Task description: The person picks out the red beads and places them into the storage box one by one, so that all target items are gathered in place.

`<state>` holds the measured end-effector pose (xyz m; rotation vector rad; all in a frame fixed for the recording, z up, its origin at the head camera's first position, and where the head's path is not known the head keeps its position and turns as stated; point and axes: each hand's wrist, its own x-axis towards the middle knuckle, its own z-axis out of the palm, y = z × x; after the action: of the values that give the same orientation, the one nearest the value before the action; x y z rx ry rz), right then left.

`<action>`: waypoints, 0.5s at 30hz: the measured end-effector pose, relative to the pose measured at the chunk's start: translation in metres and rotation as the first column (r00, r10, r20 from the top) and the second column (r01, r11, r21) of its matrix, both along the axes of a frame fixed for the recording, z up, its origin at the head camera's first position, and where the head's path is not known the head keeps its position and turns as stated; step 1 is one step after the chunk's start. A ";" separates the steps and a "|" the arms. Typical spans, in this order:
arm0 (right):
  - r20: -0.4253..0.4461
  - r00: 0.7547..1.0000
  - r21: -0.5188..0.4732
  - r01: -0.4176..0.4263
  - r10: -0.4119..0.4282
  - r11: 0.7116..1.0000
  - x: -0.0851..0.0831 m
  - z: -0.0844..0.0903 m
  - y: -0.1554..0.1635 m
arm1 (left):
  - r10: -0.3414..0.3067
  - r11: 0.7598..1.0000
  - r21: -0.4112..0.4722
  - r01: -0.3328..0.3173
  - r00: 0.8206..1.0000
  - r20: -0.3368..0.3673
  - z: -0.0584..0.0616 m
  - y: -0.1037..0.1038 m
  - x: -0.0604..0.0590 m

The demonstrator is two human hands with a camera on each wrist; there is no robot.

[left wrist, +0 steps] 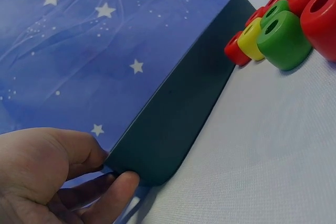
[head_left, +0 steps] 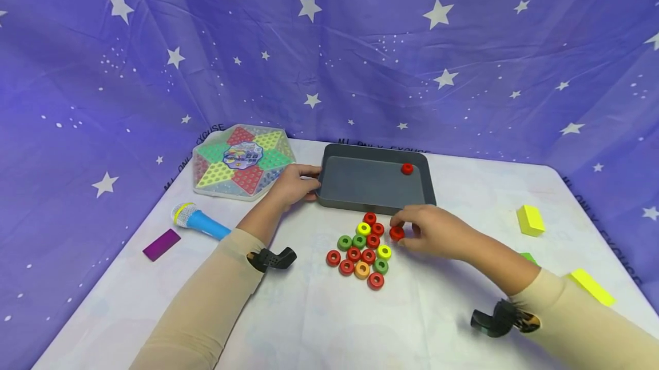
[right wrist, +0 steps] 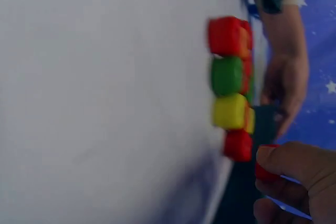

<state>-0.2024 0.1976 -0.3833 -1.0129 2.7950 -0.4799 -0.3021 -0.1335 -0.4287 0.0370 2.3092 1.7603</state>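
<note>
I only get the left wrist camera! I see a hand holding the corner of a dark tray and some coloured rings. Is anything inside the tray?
Observer: Yes, one red ring lies inside the dark grey plastic tray, near its far right corner.
Operator: What is the other hand doing?
Observer: The right hand pinches another red ring just in front of the tray.
Operator: Is there other stuff on the table?
Observer: Beside the left hand lie a six-sided colourful checkers board and a blue toy microphone.
</note>
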 end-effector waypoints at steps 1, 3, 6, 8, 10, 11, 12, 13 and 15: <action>0.000 1.000 -0.007 0.003 -0.003 1.000 -0.003 0.007 0.001 | 0.000 1.000 -0.001 0.000 1.000 0.001 0.000 0.000 0.000; -0.014 1.000 -0.017 0.005 -0.005 1.000 -0.009 0.020 0.003 | 0.003 1.000 -0.002 -0.003 1.000 0.000 0.001 -0.001 0.000; -0.034 0.999 -0.039 0.004 -0.006 0.999 -0.023 0.036 0.005 | 0.005 1.000 -0.006 -0.005 1.000 -0.007 0.001 -0.003 0.000; -0.031 0.999 -0.050 0.010 -0.011 0.999 -0.033 0.043 0.007 | 0.002 1.000 -0.008 -0.002 1.000 -0.010 0.002 -0.003 0.000; -0.020 1.000 -0.057 0.021 -0.022 0.998 -0.044 0.048 0.009 | -0.002 1.000 -0.005 0.001 1.000 -0.009 0.002 -0.002 0.000; -0.014 0.999 -0.056 0.028 -0.029 0.998 -0.050 0.051 0.010 | -0.003 1.000 -0.002 0.003 1.000 -0.008 0.002 -0.002 0.000; -0.005 0.999 -0.059 0.034 -0.035 0.998 -0.056 0.053 0.011 | -0.004 1.000 -0.002 0.004 1.000 -0.007 0.001 -0.001 0.000; 0.002 0.999 -0.060 0.044 -0.044 0.997 -0.063 0.054 0.011 | -0.004 1.000 -0.001 0.004 1.000 -0.005 0.001 -0.001 0.000; 0.014 0.998 -0.062 0.066 -0.065 0.996 -0.079 0.056 0.014 | -0.005 1.000 0.002 0.005 1.000 -0.004 0.000 0.000 0.000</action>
<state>-0.2813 0.2111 -0.3273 -0.9297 2.8268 -0.5828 -0.3026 -0.1333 -0.4286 0.0473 2.3083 1.7614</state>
